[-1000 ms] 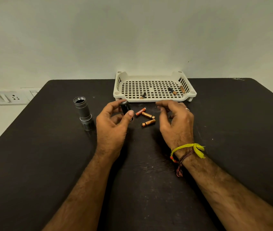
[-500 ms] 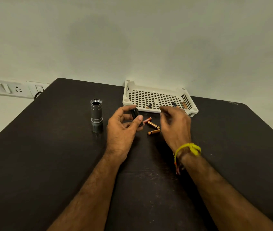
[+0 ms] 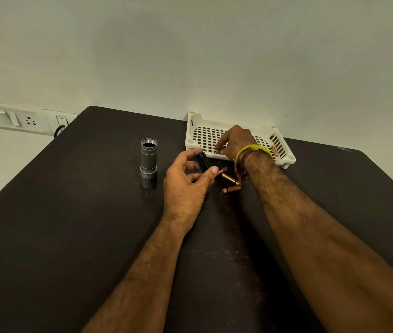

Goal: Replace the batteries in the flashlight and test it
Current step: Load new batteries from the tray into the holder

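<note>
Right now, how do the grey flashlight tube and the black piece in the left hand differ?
The grey flashlight tube stands upright on the table, untouched; the black piece is tilted and pinched in the left hand. The tube is lighter in colour and looks larger, with its open end up. Both are cylinder-shaped.

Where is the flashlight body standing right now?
The flashlight body stands upright on the dark table, just left of the left hand.

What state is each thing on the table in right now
flashlight body: upright, open end up, untouched
black battery holder: held in left hand
three batteries: loose on table
white tray: right hand reaching inside
battery in tray: lying by right wall
</note>
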